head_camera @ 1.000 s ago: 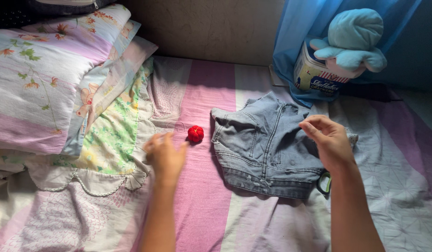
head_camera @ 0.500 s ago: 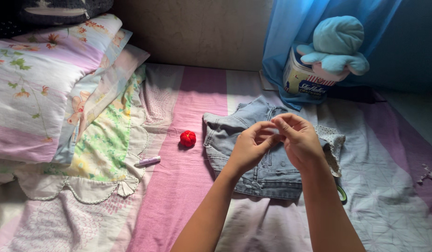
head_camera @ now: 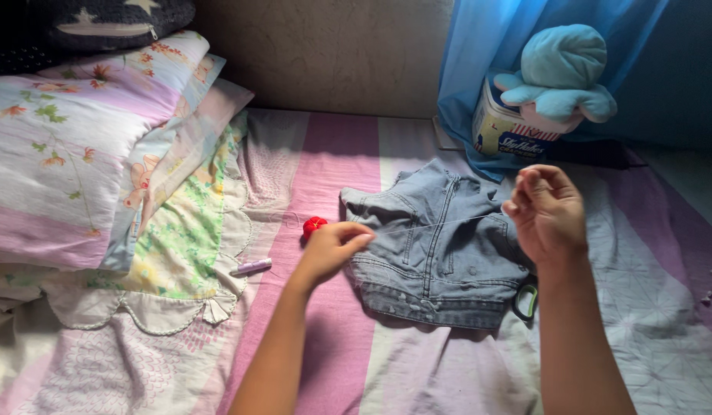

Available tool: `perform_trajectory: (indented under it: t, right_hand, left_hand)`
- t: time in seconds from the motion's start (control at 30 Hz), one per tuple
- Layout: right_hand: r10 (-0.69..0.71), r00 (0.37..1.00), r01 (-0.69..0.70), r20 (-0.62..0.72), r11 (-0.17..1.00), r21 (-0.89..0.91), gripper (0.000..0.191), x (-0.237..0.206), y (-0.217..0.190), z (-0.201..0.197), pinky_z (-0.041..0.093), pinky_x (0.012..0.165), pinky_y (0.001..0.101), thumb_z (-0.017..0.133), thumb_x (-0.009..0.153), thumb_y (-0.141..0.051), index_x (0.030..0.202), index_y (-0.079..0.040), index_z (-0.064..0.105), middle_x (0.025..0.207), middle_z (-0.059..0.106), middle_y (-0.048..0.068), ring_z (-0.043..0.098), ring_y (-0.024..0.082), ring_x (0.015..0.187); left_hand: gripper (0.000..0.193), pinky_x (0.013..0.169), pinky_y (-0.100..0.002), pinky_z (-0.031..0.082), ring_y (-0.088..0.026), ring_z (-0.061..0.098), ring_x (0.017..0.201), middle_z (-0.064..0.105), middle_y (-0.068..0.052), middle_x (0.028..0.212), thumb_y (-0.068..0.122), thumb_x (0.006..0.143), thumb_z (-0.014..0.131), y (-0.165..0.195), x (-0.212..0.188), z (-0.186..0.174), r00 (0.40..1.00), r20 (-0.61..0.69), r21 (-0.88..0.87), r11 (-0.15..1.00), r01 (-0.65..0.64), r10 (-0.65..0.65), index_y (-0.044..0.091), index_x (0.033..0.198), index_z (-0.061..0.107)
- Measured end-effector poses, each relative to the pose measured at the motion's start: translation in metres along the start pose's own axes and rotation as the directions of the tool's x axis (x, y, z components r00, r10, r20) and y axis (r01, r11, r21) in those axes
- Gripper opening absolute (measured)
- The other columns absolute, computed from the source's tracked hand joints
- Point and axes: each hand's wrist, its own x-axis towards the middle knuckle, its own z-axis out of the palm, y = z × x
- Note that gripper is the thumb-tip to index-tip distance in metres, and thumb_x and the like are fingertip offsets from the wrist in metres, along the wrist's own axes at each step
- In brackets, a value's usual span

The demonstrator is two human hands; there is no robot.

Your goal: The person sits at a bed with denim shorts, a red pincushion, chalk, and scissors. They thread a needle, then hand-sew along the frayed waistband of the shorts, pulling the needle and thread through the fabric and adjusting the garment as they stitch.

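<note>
Fingertips of the left hand (head_camera: pixel 329 250) and right hand (head_camera: pixel 547 211) pinch a thin thread (head_camera: pixel 433 224), taut above the denim garment (head_camera: pixel 440 246). Beyond, a cylindrical white-and-yellow tin (head_camera: pixel 504 131) stands against the blue curtain (head_camera: pixel 479 69), under a blue plush toy (head_camera: pixel 563 73).

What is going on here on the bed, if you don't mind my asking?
A person is stretching a thin thread between both hands above a small denim garment spread on the striped bedsheet. The left hand pinches one end near a red spool; the right hand pinches the other end, raised over the garment's far side. A small purple tool lies by the pillows, and a green scissors handle peeks out beside the garment.
</note>
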Motion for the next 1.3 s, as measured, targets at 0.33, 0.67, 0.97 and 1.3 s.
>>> perform_trajectory:
  t: [0.33, 0.67, 0.97, 1.3]
  right_hand:
    - [-0.096, 0.989, 0.087, -0.109, 0.993, -0.084, 0.006, 0.001, -0.022, -0.047, 0.047, 0.068, 0.0284, 0.065, 0.113, -0.011, 0.109, -0.007, 0.067, 0.095, 0.066, 0.003, 0.054, 0.009, 0.072]
    - [-0.004, 0.979, -0.019, -0.204, 0.994, -0.109, 0.005, -0.017, -0.012, -0.033, 0.057, 0.085, 0.0395, 0.065, 0.104, -0.016, 0.102, -0.012, 0.065, 0.095, 0.068, 0.001, 0.069, 0.017, 0.089]
    - [0.132, 0.988, -0.139, -0.084, 0.987, -0.084, 0.009, -0.026, 0.025, 0.004, 0.056, 0.075, 0.0352, 0.065, 0.102, -0.015, 0.098, -0.009, 0.070, 0.091, 0.069, 0.003, 0.065, 0.015, 0.083]
    - [0.134, 0.991, -0.128, 0.015, 0.969, -0.212, 0.010, -0.038, 0.038, 0.042, 0.053, 0.077, 0.0274, 0.071, 0.099, -0.013, 0.104, -0.003, 0.072, 0.091, 0.069, 0.003, 0.064, 0.011, 0.083]
  left_hand:
    - [0.027, 0.080, -0.031, 0.057, -0.014, 0.071, 0.086, 0.080, -0.002, 0.099, 0.032, 0.089, 0.073, -0.059, -0.015, -0.061, 0.962, -0.234, 0.167, 0.969, 0.182, -0.140, 0.016, 0.110, 0.080]
    - [0.019, 0.086, -0.035, 0.056, -0.021, 0.073, 0.097, 0.077, -0.007, 0.105, 0.026, 0.092, 0.072, -0.085, -0.034, -0.081, 0.772, -0.621, 0.236, 0.908, 0.346, -0.133, 0.015, 0.107, 0.079]
    - [0.023, 0.095, -0.034, 0.058, -0.020, 0.069, 0.098, 0.073, -0.006, 0.115, 0.029, 0.087, 0.070, -0.018, -0.003, -0.005, 0.920, -0.392, 0.169, 0.982, 0.084, -0.012, 0.020, 0.107, 0.078]
    - [0.019, 0.099, -0.039, 0.051, -0.025, 0.068, 0.110, 0.074, -0.008, 0.112, 0.029, 0.085, 0.077, 0.069, 0.004, 0.062, 0.862, -0.263, 0.031, 0.896, -0.442, 0.434, 0.018, 0.099, 0.082]
